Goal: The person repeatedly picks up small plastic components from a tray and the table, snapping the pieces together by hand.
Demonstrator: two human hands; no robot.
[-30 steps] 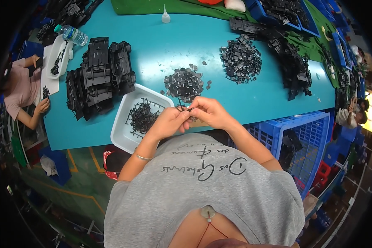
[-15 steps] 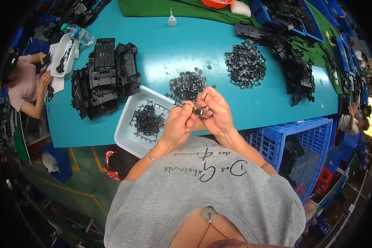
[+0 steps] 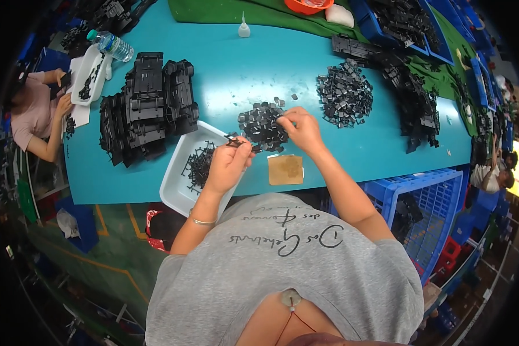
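Near the worktop's front edge point(image 3: 115, 198), left hand point(image 3: 227, 167) pinched a black part point(image 3: 234, 140), likely light, best end-held; right hand point(image 3: 303, 132) narrowed, load unclear!

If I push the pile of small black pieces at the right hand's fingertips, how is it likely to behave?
The pile of black pieces would probably spread rather than move as one: it looks loosely heaped, and one stray piece lies apart. Single pieces seem apt to slide, not roll, since they look flattish and angular.
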